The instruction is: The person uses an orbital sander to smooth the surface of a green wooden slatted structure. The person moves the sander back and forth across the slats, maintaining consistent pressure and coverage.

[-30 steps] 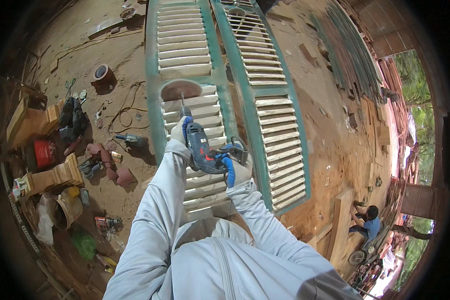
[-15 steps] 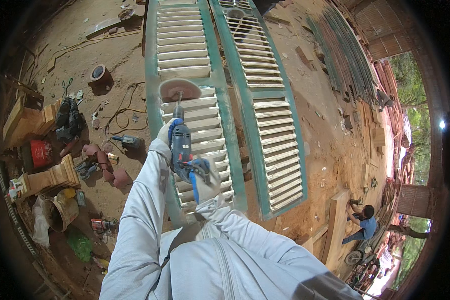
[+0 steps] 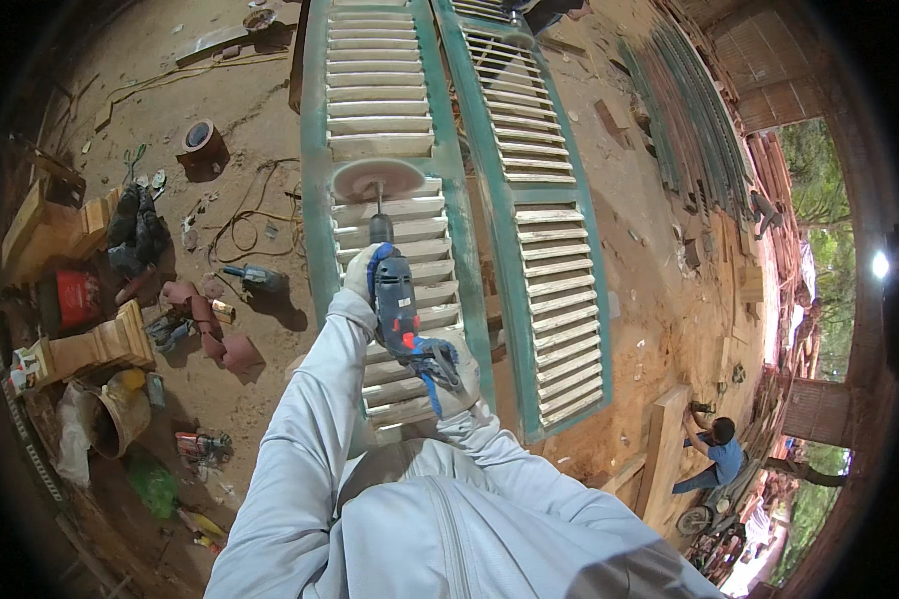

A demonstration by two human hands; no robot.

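Note:
Both my gloved hands grip a dark blue power drill fitted with a round sanding disc, blurred as if spinning. My left hand wraps round the drill's front, behind the chuck. At the rear handle is my right hand, fingers closed round it. The disc lies over the slats of a louvred shutter with a green frame, just below its middle rail. Its slats are pale, with the paint worn off. Whether the disc touches the wood cannot be made out. A second green louvred shutter lies to the right.
On the ground at left lie another power tool, reddish sanding sheets, a red container, a bucket and a red drill. Green slats are stacked far right. A person in blue works beside timber at lower right.
In the picture, the drill, both hands and the disc have shifted right; the shutters' near parts shift less. The drill's body is angled more toward the lower right. Both hands keep their grip.

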